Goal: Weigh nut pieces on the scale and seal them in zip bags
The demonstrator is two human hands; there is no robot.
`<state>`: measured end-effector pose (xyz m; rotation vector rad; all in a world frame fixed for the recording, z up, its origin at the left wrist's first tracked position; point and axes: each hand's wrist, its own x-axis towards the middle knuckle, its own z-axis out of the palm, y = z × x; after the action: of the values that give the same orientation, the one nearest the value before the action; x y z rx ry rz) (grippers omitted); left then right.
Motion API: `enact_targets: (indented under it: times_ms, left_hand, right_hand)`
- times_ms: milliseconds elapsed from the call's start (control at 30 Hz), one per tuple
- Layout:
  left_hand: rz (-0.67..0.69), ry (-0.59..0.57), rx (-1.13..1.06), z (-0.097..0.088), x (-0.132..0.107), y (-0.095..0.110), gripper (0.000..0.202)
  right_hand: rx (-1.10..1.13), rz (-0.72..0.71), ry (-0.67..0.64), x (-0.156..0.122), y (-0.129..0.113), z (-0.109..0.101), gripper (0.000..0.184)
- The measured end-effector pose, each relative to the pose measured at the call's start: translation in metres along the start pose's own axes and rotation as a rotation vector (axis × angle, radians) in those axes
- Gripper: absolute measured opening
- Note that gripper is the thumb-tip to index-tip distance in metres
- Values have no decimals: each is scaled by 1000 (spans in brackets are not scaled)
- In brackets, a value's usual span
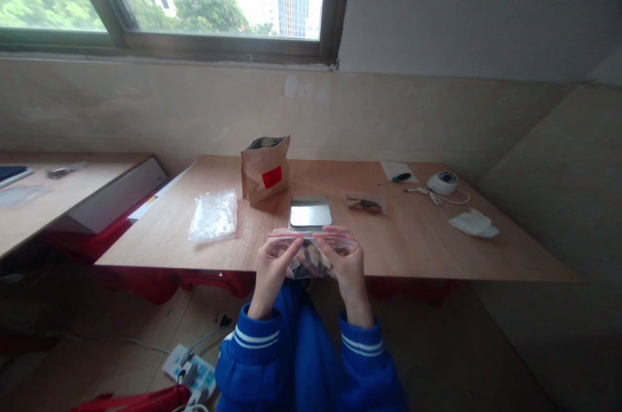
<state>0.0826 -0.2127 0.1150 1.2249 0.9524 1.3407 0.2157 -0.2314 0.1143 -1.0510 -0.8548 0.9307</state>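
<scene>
Both my hands hold one small clear zip bag (311,258) with dark pieces inside, at the near edge of the wooden table (413,237). My left hand (273,267) pinches its left end and my right hand (347,264) pinches its right end, fingers along the red zip strip. Just beyond the bag sits a flat silver scale (310,212). Behind that stands an open brown paper bag (265,170) with a red label. A second small filled clear bag (364,204) lies to the right of the scale.
A stack of empty clear bags (214,215) lies at the left. At the far right are a paper with a green-handled tool (401,177), a white round device with a cable (442,182) and a crumpled white tissue (473,224). A power strip (190,372) lies on the floor.
</scene>
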Motion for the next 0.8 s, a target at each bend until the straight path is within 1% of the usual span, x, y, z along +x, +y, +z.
enact_targets:
  times_ms: [67,167,267,300,367,433,467,500,567,667,733,800]
  left_hand:
    - [8,15,-3,1,-1,0,20]
    - [35,36,30,3,-1,-1,20]
    - [54,62,78,4,0,-1,20]
    - [51,70,76,4,0,-1,20]
    - [31,67,44,3,0,-1,19]
    - [-6,34,-1,2,-1,0,19]
    - [-24,10,-17,2,-1,0,19]
    - [-36,-11,-28,1,-1,1,19]
    - [-45,-39,-40,1,-1,1,18]
    - [-57,-36,-46,2,-1,2,19]
    - [-70,-39,-50,3,-1,2,20]
    - [-76,-50,-50,3,-1,2,20]
  right_hand:
    - [-18,-34,18,-1,0,0,28]
    - [-67,-95,43,-3,0,1,22]
    - [-86,-119,43,-4,-1,1,19]
    - [-79,-115,43,-4,-2,1,22]
    - [-48,-88,32,-3,-2,-1,34]
    - [-20,-46,-10,-2,-3,-4,46]
    - [-8,-28,-41,-1,-3,-5,47]
    - [1,-13,-79,-1,-3,-7,46]
    - [10,10,-162,0,-2,-9,37]
    - [7,27,-263,0,-1,-10,24]
    - [-4,33,-286,-1,1,-9,22]
    - [-25,37,-263,-1,2,-8,22]
